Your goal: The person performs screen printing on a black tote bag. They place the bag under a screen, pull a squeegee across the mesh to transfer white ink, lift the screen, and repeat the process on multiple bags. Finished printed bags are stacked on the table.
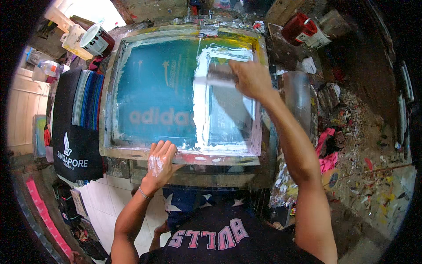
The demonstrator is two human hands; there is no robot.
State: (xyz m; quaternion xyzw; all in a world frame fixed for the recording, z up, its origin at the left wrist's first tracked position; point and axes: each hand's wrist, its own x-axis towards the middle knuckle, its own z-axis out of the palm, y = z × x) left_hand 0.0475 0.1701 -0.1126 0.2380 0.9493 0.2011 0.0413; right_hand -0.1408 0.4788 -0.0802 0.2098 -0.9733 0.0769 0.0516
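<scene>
In front of me lies a screen printing frame (pixel 107 110) with a wooden border and teal mesh (pixel 149 94). White ink (pixel 201 114) forms a thick band and a smeared border around the pale right-hand section. My right hand (pixel 251 79) is closed around a squeegee (pixel 220 75), which is smeared by motion above that pale section. Its far end reaches the white band; whether the blade touches the mesh, I cannot tell. At the near rail, my left hand (pixel 161 162) grips the frame, fingers over the wood. White ink marks the back of this hand.
Left of the frame hangs a stack of folded fabric bags (pixel 72 145), black outermost. Beyond it are a paint tub (pixel 96 40) and a plastic bottle (pixel 52 68). A metal hinge clamp (pixel 209 28) sits at the far rail. To the right stand a clear cylinder (pixel 297 94) and a red container (pixel 301 30).
</scene>
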